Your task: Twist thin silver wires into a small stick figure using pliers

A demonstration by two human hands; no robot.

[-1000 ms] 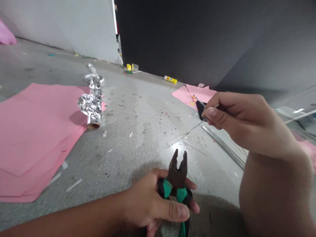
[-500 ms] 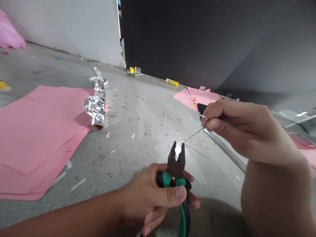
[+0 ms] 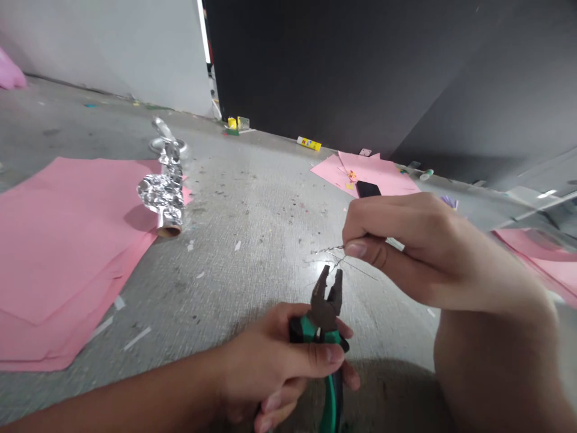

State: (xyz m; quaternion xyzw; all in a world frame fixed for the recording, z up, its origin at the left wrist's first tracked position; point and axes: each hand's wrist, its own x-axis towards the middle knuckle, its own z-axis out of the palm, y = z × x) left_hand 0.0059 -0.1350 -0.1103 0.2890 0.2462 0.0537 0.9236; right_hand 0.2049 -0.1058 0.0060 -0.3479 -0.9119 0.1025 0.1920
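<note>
My left hand (image 3: 288,355) is wrapped round the green and black handles of a pair of pliers (image 3: 325,310). The plier jaws point away from me and stand apart, with their tips just below some thin wire strands. My right hand (image 3: 396,246) pinches a twisted silver wire (image 3: 331,249) between thumb and fingers. One twisted part sticks out to the left of the fingertips, and loose straight strands spread out near the jaws. Whether the jaws touch the wire I cannot tell. The rest of the wire is hidden by my right hand.
A stack of pink paper sheets (image 3: 76,240) lies at left, with a crumpled foil roll (image 3: 169,186) at its edge. Farther back are a yellow glue tube (image 3: 309,144), more pink paper (image 3: 327,170) and a black object (image 3: 368,189). A dark panel (image 3: 315,66) stands behind.
My right hand has come left and down, bringing the twisted wire closer to the pliers. The plier jaws have turned slightly and remain apart. The view has shifted a little to the right.
</note>
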